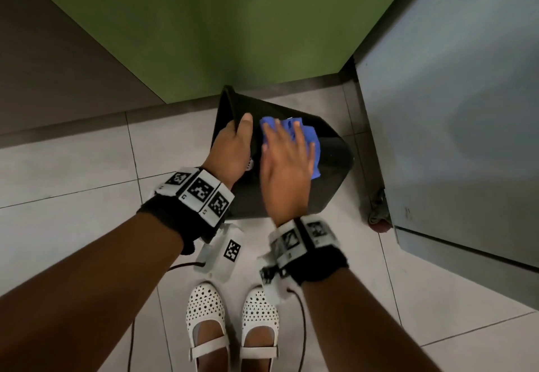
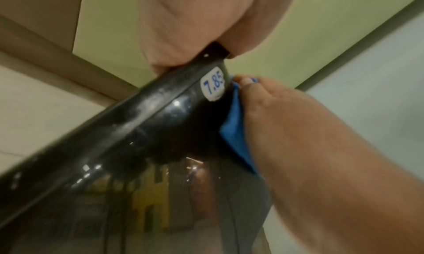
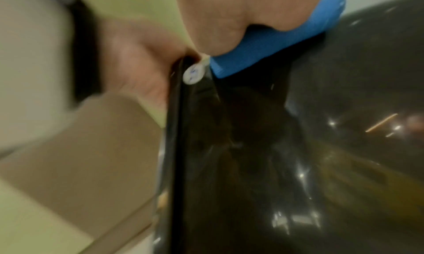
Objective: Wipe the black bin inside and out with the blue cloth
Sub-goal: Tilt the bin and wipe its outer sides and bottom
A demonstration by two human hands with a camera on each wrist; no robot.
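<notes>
The tipped black bin (image 1: 329, 156) is being steadied on the floor (image 1: 73, 173), rim clamped in the left hand (image 1: 233, 150), while the blue cloth (image 1: 313, 138) is being pressed flat-fingered against its outer wall by the right hand (image 1: 287, 167); the inside is seemingly still being left.

White round sticker (image 2: 215, 86) w/ blue "7.85" on black bin (image 2: 146, 123) rim, near left hand (image 2: 197, 22).

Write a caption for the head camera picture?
Left hand grips the tipped black bin's rim; right hand presses the blue cloth on its outside.
</notes>
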